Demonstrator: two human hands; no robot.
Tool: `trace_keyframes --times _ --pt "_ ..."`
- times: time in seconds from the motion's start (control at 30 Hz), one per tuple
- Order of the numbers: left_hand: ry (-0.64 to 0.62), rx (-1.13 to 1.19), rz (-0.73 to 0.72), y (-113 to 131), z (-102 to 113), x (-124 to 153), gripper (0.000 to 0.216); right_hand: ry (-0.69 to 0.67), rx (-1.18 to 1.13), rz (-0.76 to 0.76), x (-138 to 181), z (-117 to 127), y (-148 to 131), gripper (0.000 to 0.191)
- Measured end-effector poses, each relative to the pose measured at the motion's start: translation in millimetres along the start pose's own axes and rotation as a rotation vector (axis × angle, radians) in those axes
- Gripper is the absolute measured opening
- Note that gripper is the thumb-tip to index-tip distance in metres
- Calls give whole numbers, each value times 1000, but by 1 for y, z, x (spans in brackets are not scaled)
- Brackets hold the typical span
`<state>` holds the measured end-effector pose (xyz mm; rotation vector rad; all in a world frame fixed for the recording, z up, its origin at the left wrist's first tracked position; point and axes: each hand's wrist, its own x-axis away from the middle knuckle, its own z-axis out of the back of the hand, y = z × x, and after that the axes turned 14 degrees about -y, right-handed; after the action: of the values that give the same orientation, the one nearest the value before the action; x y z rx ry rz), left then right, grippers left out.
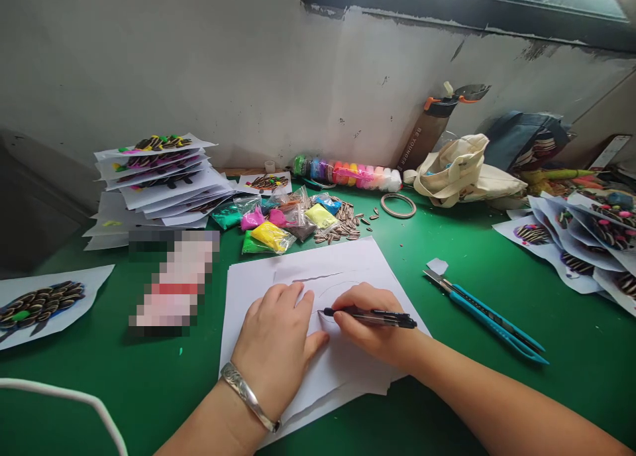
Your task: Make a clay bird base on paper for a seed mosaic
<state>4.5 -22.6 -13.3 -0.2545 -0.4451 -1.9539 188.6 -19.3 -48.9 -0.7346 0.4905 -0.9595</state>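
On paper (342, 366), the left hand (272, 330) lies flat; the right hand (380, 340) grips a pen (382, 317).

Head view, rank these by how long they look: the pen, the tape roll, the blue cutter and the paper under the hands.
1. Paper
2. Blue cutter
3. Pen
4. Tape roll, though farther away

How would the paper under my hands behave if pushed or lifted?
The paper would probably slide and fan out, since its lower edges look uneven. Looking thin, it's likely floppy. Your left hand on top may pin it.
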Motion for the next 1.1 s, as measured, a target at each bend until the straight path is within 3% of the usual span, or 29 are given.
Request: trace_keyframes --times 0.27,0.5,0.8,0.97,1.1 --pt "0 0 10 1 0 0 44 -16 -119 -73 0 5 -4 11" --pt "-12 1 31 1 3 -2 44 168 -419 -166 5 27 14 12" --pt "-15 -1 73 -14 2 -8 49 84 -455 -223 0 18 8 10" --pt "-20 28 80 -17 2 -10 58 165 -738 -274 -5 26 16 11" --pt "-8 39 80 -17 1 -10 56 246 -793 -243 -4 29 21 11"
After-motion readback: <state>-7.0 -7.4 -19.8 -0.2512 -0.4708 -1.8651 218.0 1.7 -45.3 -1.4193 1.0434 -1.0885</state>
